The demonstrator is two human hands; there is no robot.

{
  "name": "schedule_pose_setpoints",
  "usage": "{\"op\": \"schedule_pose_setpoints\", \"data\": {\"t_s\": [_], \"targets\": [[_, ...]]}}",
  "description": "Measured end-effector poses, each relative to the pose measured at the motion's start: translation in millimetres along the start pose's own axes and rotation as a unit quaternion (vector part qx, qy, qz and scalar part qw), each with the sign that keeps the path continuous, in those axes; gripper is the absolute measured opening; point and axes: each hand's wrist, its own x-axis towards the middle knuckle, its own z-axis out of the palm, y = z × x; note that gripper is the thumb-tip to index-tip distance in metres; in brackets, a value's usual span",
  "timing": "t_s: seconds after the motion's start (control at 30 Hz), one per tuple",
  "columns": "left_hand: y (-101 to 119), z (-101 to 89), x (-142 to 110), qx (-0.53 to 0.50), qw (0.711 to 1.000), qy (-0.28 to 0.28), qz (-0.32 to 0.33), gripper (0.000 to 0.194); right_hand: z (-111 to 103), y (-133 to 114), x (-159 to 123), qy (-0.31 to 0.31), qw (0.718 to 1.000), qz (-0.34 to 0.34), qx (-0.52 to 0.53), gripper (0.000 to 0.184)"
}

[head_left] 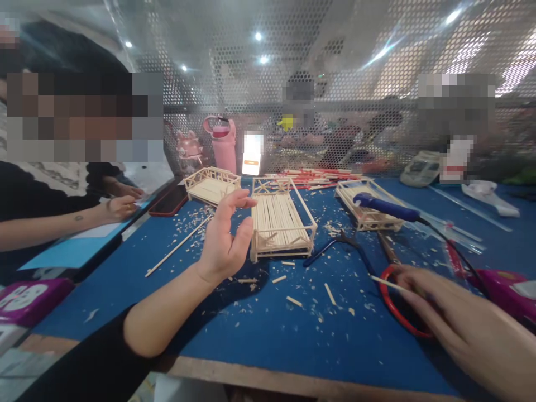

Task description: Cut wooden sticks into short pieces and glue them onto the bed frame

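My left hand [228,237] is raised over the blue table, empty, with its thumb apart from the bent fingers. Just behind it stands a small wooden-stick bed frame [282,220], its base laid with thin sticks. My right hand [448,312] pinches a short wooden stick [387,282] between thumb and finger. Under that hand lie red-handled scissors [402,321], partly hidden by it. Dark blue pliers [345,239] rest on the table between my hands. A blue glue gun [385,207] leans across another stick model [372,190] at the right.
A third stick model [213,184], a phone [168,201] and a pink bottle [225,148] are at the back left. Red-and-plain sticks [310,177] lie behind. Wood scraps litter the table [268,324]. A co-worker's hand [121,207] rests at the left. A cord runs from the glue gun.
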Motion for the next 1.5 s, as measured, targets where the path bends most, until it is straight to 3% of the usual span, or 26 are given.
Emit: {"op": "schedule_pose_setpoints", "data": {"t_s": [0.1,0.2,0.27,0.4,0.5,0.63,0.87,1.1,1.2,1.33,1.5], "targets": [[3.6,1.4,17.0,0.029,1.0,-0.01,-0.002,0.033,-4.1,-29.1,40.4,0.042,0.984,-0.168,0.037,0.026],[10.2,3.4,42.1,0.06,0.992,-0.087,-0.066,0.024,7.4,-53.7,75.8,0.123,0.954,-0.272,0.023,0.026],[15.7,5.0,57.0,0.058,0.972,-0.191,-0.121,0.029,17.6,-60.6,89.3,0.169,0.939,-0.299,-0.01,0.026],[26.9,8.8,74.3,0.053,0.893,-0.415,-0.166,0.064,30.1,-57.7,91.7,0.221,0.923,-0.313,-0.043,0.024],[32.6,12.5,77.6,0.064,0.866,-0.474,-0.143,0.081,31.1,-56.2,86.4,0.24,0.921,-0.302,-0.048,0.022],[34.9,17.8,72.6,0.09,0.868,-0.475,-0.113,0.081,30.2,-62.3,84.7,0.252,0.921,-0.286,-0.076,0.023],[32.8,24.8,64.8,0.104,0.893,-0.424,-0.11,0.074,34.3,-65.7,86.6,0.249,0.922,-0.279,-0.102,0.025],[31.0,26.7,63.2,0.107,0.894,-0.417,-0.122,0.073,36.1,-64.2,87.5,0.248,0.925,-0.272,-0.092,0.024],[30.1,27.2,62.5,0.104,0.893,-0.418,-0.133,0.075,32.8,-63.0,85.1,0.262,0.924,-0.278,-0.036,0.02],[28.7,27.5,61.7,0.102,0.889,-0.422,-0.143,0.076,27.1,-59.1,80.1,0.324,0.918,-0.211,0.093,0.018],[27.1,27.5,61.0,0.103,0.889,-0.421,-0.148,0.076,27.5,-54.1,79.4,0.338,0.926,-0.129,0.104,0.015]]}}
